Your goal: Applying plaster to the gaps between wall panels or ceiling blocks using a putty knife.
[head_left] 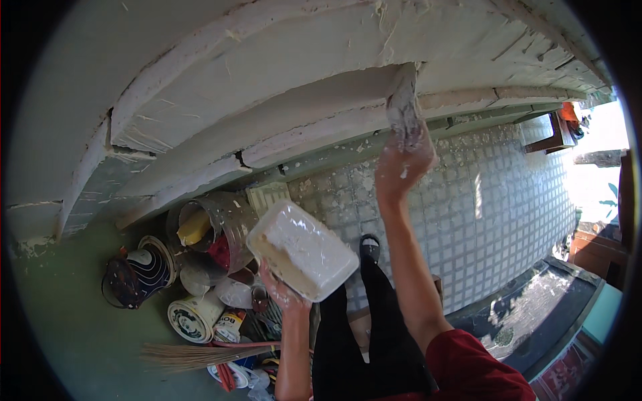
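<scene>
Head cam: left hand (286, 294) has hold of a white tub (340, 281) by its near edge, pale paste (294, 234) inside, overlapping a clear bucket (235, 208) from up here. Right hand (406, 162)'s wrapped around a paste-caked scraper (402, 103), blade up by the pale panel (304, 53)'s lower edge.

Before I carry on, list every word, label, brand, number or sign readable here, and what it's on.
White cylindrical container: bold dark lettering, partly visible; I won't transcribe print.
Round white plastic bucket: dark markings, too small to read.
White rectangular plastic tray: no lettering visible.
</scene>
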{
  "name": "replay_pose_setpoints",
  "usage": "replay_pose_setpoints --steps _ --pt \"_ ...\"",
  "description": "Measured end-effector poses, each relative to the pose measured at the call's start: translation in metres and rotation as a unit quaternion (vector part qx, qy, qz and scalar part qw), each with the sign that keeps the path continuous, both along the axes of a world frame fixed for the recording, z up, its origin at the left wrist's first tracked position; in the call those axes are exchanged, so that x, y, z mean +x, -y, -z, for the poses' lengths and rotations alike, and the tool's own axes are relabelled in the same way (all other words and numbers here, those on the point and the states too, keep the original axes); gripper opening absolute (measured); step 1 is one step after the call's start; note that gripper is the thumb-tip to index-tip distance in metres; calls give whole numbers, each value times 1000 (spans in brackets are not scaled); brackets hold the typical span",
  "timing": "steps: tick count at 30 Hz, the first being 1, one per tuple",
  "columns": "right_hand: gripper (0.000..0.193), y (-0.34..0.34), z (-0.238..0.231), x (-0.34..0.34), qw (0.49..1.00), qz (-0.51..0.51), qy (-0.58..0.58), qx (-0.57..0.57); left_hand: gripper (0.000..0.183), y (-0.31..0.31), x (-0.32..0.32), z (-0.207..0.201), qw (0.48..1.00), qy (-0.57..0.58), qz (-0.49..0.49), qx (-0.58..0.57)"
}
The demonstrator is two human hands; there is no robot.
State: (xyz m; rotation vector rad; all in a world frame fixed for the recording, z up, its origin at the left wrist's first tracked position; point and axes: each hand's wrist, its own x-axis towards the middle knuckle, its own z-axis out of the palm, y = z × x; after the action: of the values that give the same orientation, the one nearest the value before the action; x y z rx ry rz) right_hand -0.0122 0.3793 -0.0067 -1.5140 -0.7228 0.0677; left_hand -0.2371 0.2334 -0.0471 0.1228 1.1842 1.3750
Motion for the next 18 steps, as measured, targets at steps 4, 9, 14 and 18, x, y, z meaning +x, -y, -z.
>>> replay_pose_setpoints --steps 4,9,14,18 --pt "16 -25 -4 -36 997 60 7 -51 59 20 -7 -19 996 42 -4 -83" --pt "32 -53 14 -73 995 84 54 10 58 62 -38 -19 996 9 6 -89" --pt "46 -47 12 -122 995 30 93 31 59 87 -53 -18 997 -45 13 -54" --pt "52 -20 7 -141 980 -133 145 20 58 93 -59 -17 995 48 -23 -86"
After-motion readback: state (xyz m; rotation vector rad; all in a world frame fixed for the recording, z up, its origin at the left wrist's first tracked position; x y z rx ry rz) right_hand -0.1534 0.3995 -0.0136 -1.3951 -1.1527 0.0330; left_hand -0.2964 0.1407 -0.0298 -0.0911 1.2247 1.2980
